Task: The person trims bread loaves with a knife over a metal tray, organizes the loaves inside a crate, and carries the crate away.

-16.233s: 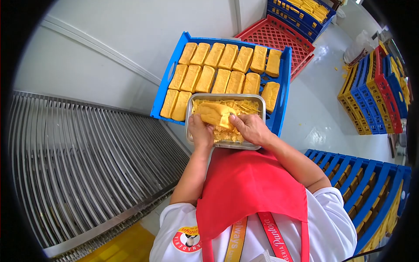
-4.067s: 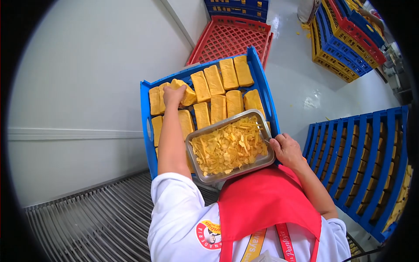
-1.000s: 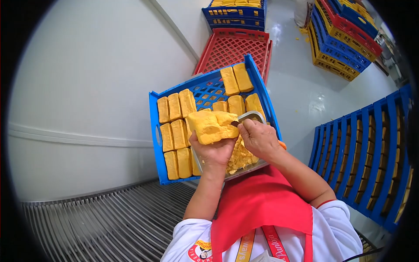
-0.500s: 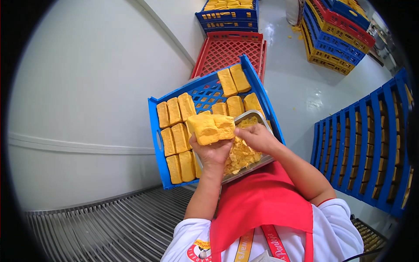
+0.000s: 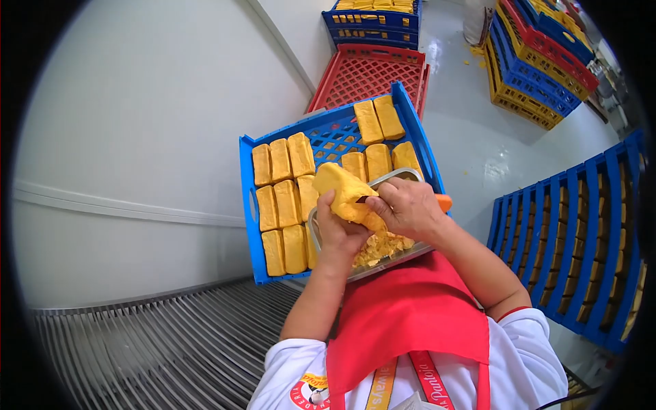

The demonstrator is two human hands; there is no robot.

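My left hand [image 5: 339,229] is closed around a small yellow loaf of bread [image 5: 338,183], held tilted above a metal tray. In my right hand [image 5: 408,208] is a knife with an orange handle [image 5: 444,203]. Its dark blade [image 5: 362,199] lies against the loaf's side, where a strip of crust hangs down. Below both hands, the metal tray [image 5: 315,234] holds yellow crust scraps [image 5: 384,247]. Under the tray sits a blue crate [image 5: 247,205] with several loaves [image 5: 281,160] standing in rows; my hands and the tray hide part of it.
A red crate [image 5: 372,74] stands behind the blue one, with stacked dark blue crates [image 5: 372,31] beyond. Colored crates [image 5: 536,75] are stacked at the far right. Nearer on the right rises a tall blue crate stack [image 5: 567,232] full of loaves. Metal slats [image 5: 157,348] lie at lower left.
The loaf has been turned and tilted in my left hand. My right hand has moved in against it, and the knife's blade and orange handle now show. The view has shifted slightly.
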